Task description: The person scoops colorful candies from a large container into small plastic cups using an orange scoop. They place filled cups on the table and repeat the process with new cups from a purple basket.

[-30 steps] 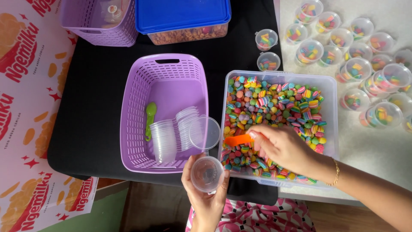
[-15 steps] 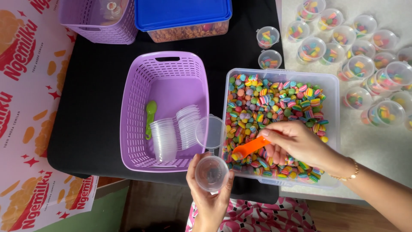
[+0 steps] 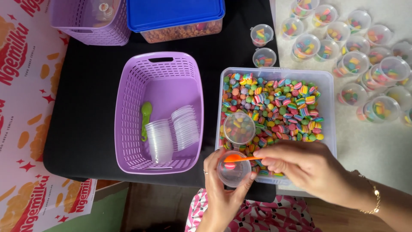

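Observation:
My left hand (image 3: 219, 195) holds a small clear plastic cup (image 3: 233, 173) with its hinged lid (image 3: 239, 128) flipped open, at the near edge of a clear tub (image 3: 328, 111) full of small rainbow-striped candies (image 3: 274, 107). A few candies lie in the cup. My right hand (image 3: 307, 167) grips an orange spoon (image 3: 240, 158) whose bowl sits over the cup's mouth. Both hands are at the tub's near left corner.
A purple basket (image 3: 128, 103) on the left holds stacked empty cups (image 3: 171, 133) and a green spoon (image 3: 146, 118). Several filled lidded cups (image 3: 352, 60) stand on the right surface, two (image 3: 262, 45) behind the tub. A blue-lidded container (image 3: 176, 17) and another purple basket (image 3: 90, 21) sit at the back.
My right hand drew the orange spoon out of the candies and brought it left over the cup. The cup moved right, closer to the tub's edge.

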